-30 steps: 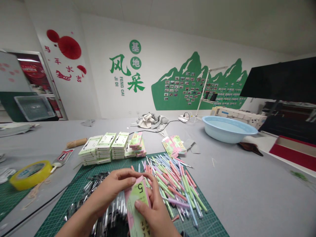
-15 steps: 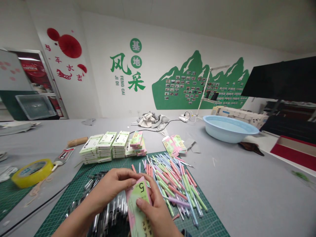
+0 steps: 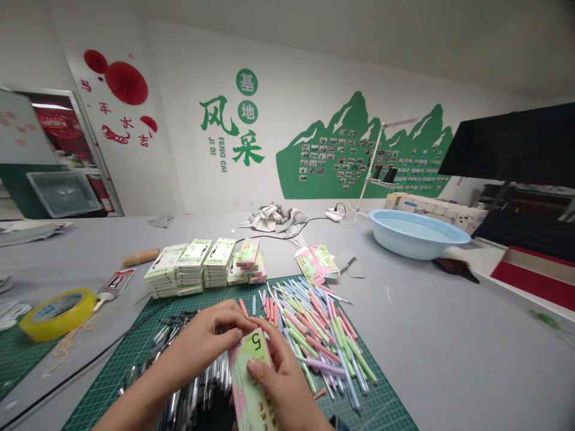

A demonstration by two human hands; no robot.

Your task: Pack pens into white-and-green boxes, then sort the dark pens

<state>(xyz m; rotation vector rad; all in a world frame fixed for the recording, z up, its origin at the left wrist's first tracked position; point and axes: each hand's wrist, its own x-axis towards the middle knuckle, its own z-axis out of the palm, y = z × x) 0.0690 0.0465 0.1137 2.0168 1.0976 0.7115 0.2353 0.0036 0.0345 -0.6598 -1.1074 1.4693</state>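
Note:
A pink and green pen box (image 3: 250,377) marked with a 5 is held tilted over the green cutting mat (image 3: 377,413). My right hand (image 3: 281,374) grips it, thumb on the printed face and fingers behind the far side. At the box's top end, my left hand (image 3: 220,326) has its fingers bent against the edge; its fingertips are partly hidden. Dark, clear-barrelled pens (image 3: 197,383) lie in a pile beneath my left forearm. To the right spreads a heap of pastel pens (image 3: 314,329) in pink, green, blue and purple.
Stacked pen boxes (image 3: 193,257) stand behind the mat, with two flattened pink-green boxes (image 3: 317,263) to their right. Yellow tape (image 3: 58,314), a glue tube (image 3: 117,284) and a black cable (image 3: 85,364) lie left. A blue basin (image 3: 417,236) sits back right near a sewing machine (image 3: 440,209).
The box's top end has dropped slightly, and my left thumb has shifted a little to the left, off its front face to the top edge. The piles look unchanged.

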